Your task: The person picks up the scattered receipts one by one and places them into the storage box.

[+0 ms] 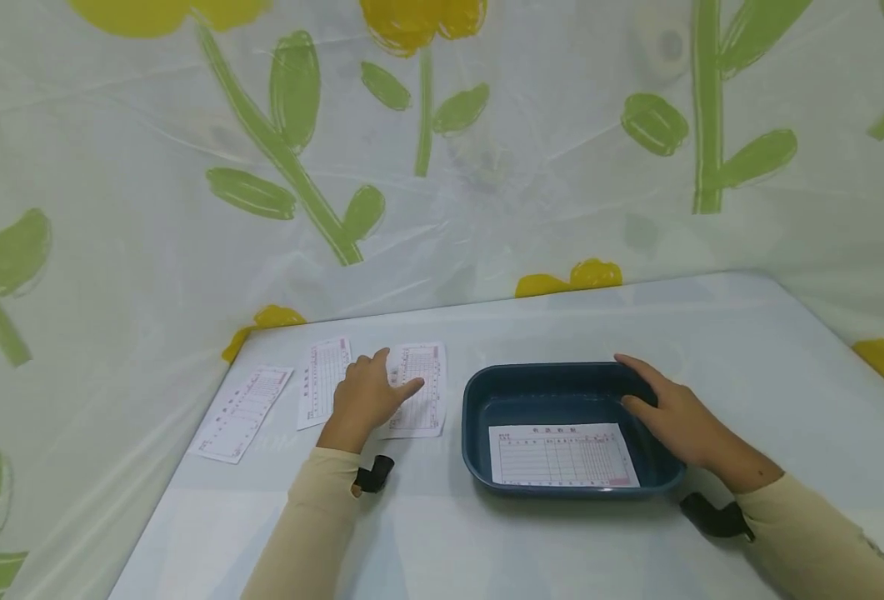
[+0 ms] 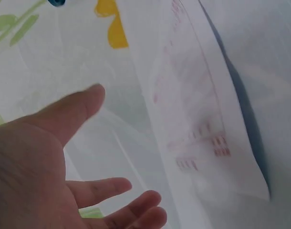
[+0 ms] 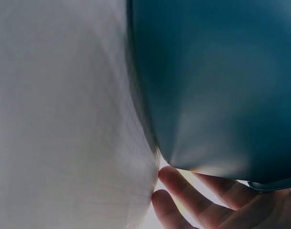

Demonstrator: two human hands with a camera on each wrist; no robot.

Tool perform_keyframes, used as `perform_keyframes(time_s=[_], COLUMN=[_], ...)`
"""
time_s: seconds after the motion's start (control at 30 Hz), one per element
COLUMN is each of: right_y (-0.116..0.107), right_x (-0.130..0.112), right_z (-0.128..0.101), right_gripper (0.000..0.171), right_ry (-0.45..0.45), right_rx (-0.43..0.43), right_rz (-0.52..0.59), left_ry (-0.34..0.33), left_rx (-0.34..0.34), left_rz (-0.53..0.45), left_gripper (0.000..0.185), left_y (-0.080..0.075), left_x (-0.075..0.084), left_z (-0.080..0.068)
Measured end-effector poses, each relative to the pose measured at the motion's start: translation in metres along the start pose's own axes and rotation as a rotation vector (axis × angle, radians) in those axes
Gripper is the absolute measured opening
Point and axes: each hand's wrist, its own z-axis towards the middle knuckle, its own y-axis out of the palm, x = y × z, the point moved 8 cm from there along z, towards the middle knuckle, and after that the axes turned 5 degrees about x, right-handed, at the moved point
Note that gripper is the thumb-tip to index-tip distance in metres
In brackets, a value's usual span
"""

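Note:
A dark blue plastic tub [image 1: 479,392] stands on the white table, and a printed paper form [image 1: 561,457] lies inside it. My right hand [image 1: 674,417] grips the tub's right end, thumb over the rim on the inner side. In the right wrist view, its fingers [image 3: 188,195] lie along the outside of the tub wall [image 3: 207,95]. Left of the tub, my left hand [image 1: 367,392] hovers over two printed slips, thumb and fingers spread with nothing between them. Partly covered by it are the nearer slip [image 1: 422,392] and the middle slip [image 1: 322,379].
Farther left lies a third printed slip [image 1: 241,414], turned at an angle. A flowered curtain [image 1: 486,208] hangs behind the white table [image 1: 531,550]. Both wrists carry black straps, one on the left [image 1: 376,475] and one on the right [image 1: 715,517].

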Motion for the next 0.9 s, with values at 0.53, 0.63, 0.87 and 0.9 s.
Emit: perform_keyframes(time_s=[0.53, 0.63, 0.87, 0.9], right_y=[-0.001, -0.003, -0.001, -0.001], right_x=[-0.001, -0.003, -0.002, -0.001], right_z=[-0.001, 0.001, 0.0, 0.0], right_gripper=[0.062, 0.061, 0.062, 0.062], right_ry=[-0.007, -0.013, 0.0, 0.001], right_rx=[-0.006, 0.002, -0.014, -0.012], right_rz=[0.017, 0.017, 0.015, 0.016], left_ry=[-0.009, -0.011, 0.009, 0.018], left_rx=[-0.154, -0.139, -0.159, -0.157], left_rz=[0.093, 0.085, 0.084, 0.086], left_gripper=[0.079, 0.079, 0.083, 0.083], left_y=[0.019, 0.019, 0.025, 0.024], left_x=[-0.017, -0.018, -0.015, -0.013], left_z=[0.0, 0.001, 0.001, 0.001])
